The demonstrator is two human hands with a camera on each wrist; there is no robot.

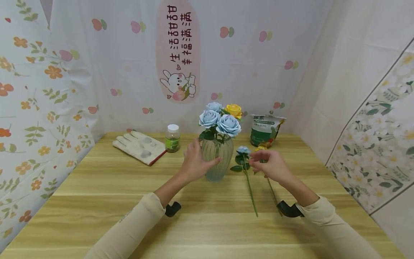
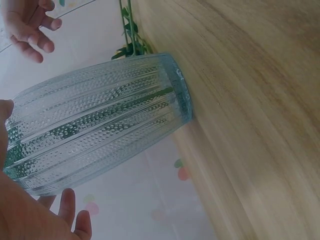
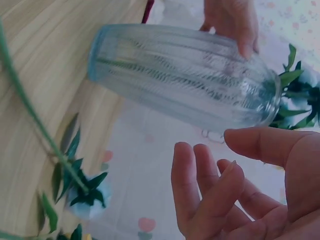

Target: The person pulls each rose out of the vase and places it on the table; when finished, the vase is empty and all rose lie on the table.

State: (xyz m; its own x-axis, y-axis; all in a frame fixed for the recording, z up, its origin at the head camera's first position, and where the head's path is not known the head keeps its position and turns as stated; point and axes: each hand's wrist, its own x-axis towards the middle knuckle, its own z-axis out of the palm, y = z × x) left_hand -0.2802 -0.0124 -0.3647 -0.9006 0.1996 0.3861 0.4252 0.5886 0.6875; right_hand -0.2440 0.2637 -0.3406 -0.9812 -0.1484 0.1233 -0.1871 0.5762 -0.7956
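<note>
A ribbed clear glass vase (image 1: 217, 163) stands upright on the table, with blue roses (image 1: 210, 118) and one yellow rose (image 1: 234, 110) in it. My left hand (image 1: 196, 162) grips its left side, thumb across the front and fingers toward the back. In the right wrist view, green stems show through the vase (image 3: 175, 75). To the right of the vase, my right hand (image 1: 270, 164) hovers with loosely bent fingers and holds nothing. Below it lie a single blue rose (image 1: 243, 150) and a yellow rose (image 1: 260, 148), the latter partly hidden by that hand.
A work glove (image 1: 140, 146) lies at the back left beside a small white-capped jar (image 1: 173, 138). Behind the loose roses stands a green and white bag (image 1: 266, 130). Printed curtains (image 1: 129, 72) close off the table's back and sides.
</note>
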